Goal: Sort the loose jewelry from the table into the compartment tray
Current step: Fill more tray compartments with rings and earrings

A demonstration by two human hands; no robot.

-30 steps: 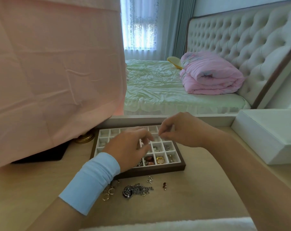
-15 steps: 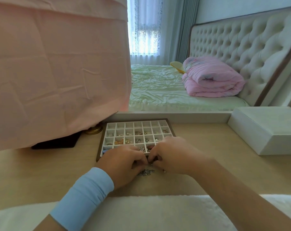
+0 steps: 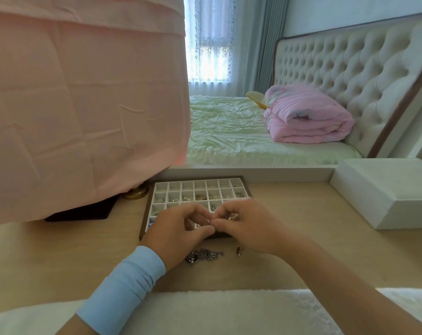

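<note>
A brown compartment tray (image 3: 156,189) with white cells stands on the wooden table; several cells hold small jewelry. My left hand (image 3: 178,232) and my right hand (image 3: 244,228) meet above the tray's near edge, fingertips pinched together on one tiny jewelry piece (image 3: 208,221) between them. On the table in front of the tray lie a silver chain heap (image 3: 205,254) and a small dark red bead piece (image 3: 239,250). My hands hide the tray's near rows.
A pink cloth (image 3: 84,105) hangs over something at the left, with a brass base (image 3: 136,192) and a black pad (image 3: 84,212) under it. A white box (image 3: 386,192) stands at the right. White fluffy fabric (image 3: 229,313) lies along the near edge. A bed lies beyond the table.
Both hands dropped to the loose jewelry in front of the tray, then rose a little; they now pinch a tiny piece over the tray's near edge. The chain heap shows again.
</note>
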